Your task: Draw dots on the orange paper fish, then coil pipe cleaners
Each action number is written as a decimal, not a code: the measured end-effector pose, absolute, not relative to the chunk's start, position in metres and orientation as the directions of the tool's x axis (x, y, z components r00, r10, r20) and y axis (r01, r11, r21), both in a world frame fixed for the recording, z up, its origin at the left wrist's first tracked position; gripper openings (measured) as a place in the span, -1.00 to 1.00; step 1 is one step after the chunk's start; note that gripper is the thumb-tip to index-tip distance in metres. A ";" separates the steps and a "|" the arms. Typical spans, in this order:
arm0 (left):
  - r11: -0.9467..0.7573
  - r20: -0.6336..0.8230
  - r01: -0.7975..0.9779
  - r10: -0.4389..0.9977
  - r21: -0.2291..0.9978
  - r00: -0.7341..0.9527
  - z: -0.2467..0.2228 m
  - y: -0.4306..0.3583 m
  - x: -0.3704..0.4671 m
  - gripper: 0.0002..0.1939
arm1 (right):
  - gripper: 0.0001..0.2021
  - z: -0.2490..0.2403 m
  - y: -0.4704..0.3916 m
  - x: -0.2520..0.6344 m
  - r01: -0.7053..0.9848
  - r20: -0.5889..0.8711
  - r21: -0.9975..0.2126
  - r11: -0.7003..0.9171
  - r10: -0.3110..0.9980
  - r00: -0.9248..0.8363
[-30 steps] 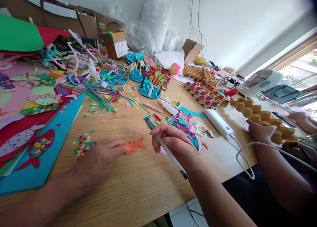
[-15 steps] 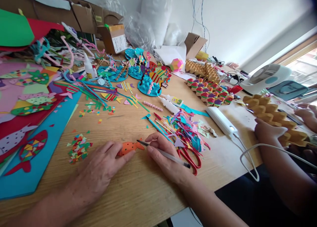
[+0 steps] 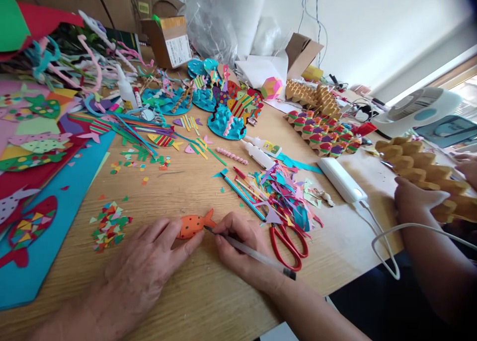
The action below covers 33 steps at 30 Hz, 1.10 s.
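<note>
An orange paper fish (image 3: 192, 227) with dark dots lies on the table, its tail pointing right. My left hand (image 3: 154, 251) holds it down, thumb along its lower edge and fingers over its head end, which is hidden. A pen (image 3: 253, 252) with a clear grey barrel is pinched in my right hand (image 3: 242, 246). Its tip meets the fish where body and tail join. Red-handled scissors (image 3: 288, 249) lie right of that hand, their blades partly under paper scraps (image 3: 294, 197). Left of my left hand sits a pile of small coloured paper pieces (image 3: 111, 224).
Blue sheets and paper fish (image 3: 37, 222) cover the left side. Glue bottles (image 3: 259, 155), a white power bank (image 3: 341, 179) with a cable, and painted egg cartons (image 3: 324, 132) stand right. Another person's hand (image 3: 413, 197) holds a bare egg carton (image 3: 421, 167).
My right hand and the pen have shifted slightly down and left, the tip moving from the fish's tail to the tail's base. The whole view has shifted a little.
</note>
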<state>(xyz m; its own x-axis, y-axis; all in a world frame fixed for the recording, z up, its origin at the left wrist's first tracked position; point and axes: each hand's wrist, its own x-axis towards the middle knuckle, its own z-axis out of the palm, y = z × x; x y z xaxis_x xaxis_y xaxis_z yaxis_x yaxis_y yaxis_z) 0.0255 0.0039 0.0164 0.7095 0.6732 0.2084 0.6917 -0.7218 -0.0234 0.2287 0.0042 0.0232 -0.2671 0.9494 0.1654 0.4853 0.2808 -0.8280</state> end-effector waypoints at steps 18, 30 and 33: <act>-0.725 0.146 0.689 0.680 -0.018 0.719 0.020 0.004 0.025 -0.30 | -0.91 0.022 0.006 0.225 0.551 0.220 -0.781 0.294 0.955 -0.199; -0.695 0.173 0.719 0.710 0.018 0.683 0.010 0.007 0.029 -0.35 | -0.90 0.022 0.008 0.222 0.591 0.246 -0.744 0.312 0.950 -0.192; -0.701 0.164 0.713 0.705 0.020 0.690 0.012 0.008 0.029 -0.35 | -0.91 0.024 0.007 0.223 0.591 0.222 -0.750 0.297 0.955 -0.199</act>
